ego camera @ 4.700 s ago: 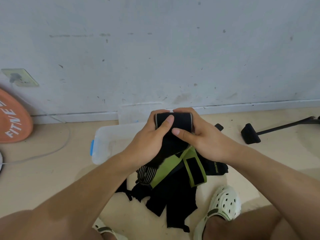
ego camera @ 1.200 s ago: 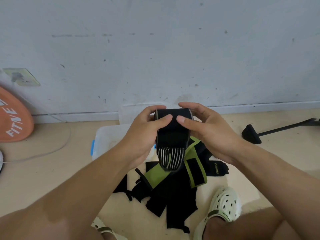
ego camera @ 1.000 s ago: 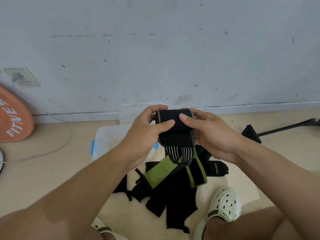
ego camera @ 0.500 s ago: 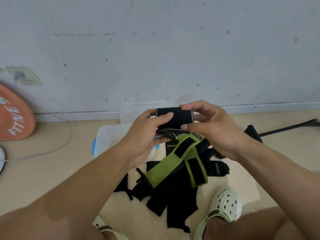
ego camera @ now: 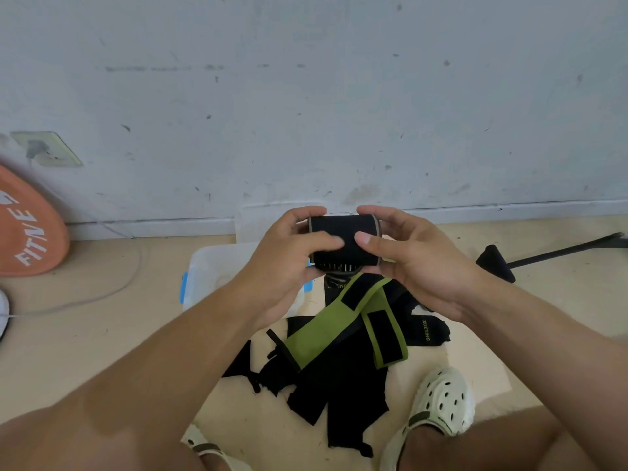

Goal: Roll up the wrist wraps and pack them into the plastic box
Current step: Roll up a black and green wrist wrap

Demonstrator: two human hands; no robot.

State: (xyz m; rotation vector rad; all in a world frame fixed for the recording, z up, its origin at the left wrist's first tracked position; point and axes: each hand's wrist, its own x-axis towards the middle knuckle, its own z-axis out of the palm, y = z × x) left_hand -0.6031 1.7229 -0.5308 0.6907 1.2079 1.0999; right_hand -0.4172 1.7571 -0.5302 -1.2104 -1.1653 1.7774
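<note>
Wrist wraps are in two places: one black wrap (ego camera: 344,240) is rolled into a tight cylinder and held up in the air at the centre of the view, while the others lie in a loose heap (ego camera: 343,355) on the floor toward 6 o'clock from it. The left hand (ego camera: 289,263) grips the roll from its 9 o'clock end, fingers curled over the top and thumb pressed across the front face. The right hand (ego camera: 413,263) grips the 3 o'clock end the same way, thumb on the front and fingers wrapped over the far side. The two thumb tips nearly meet on the black fabric. A short striped end of the wrap shows at the roll's lower edge.

In the heap, two green-edged wraps (ego camera: 334,326) cross over black ones, one of which carries yellow lettering. The clear plastic box (ego camera: 217,270) with blue latches sits on the floor toward 9 o'clock of the roll, partly hidden behind the left hand and forearm. Its contents cannot be made out.

An orange disc (ego camera: 29,232) with white lettering leans at the wall at 9 o'clock, near a wall socket (ego camera: 46,149) with a cable (ego camera: 112,287) trailing across the floor. A black bar with a padded end (ego camera: 496,263) lies at 3 o'clock. A pale perforated clog (ego camera: 438,402) is at 5 o'clock beside the heap.
</note>
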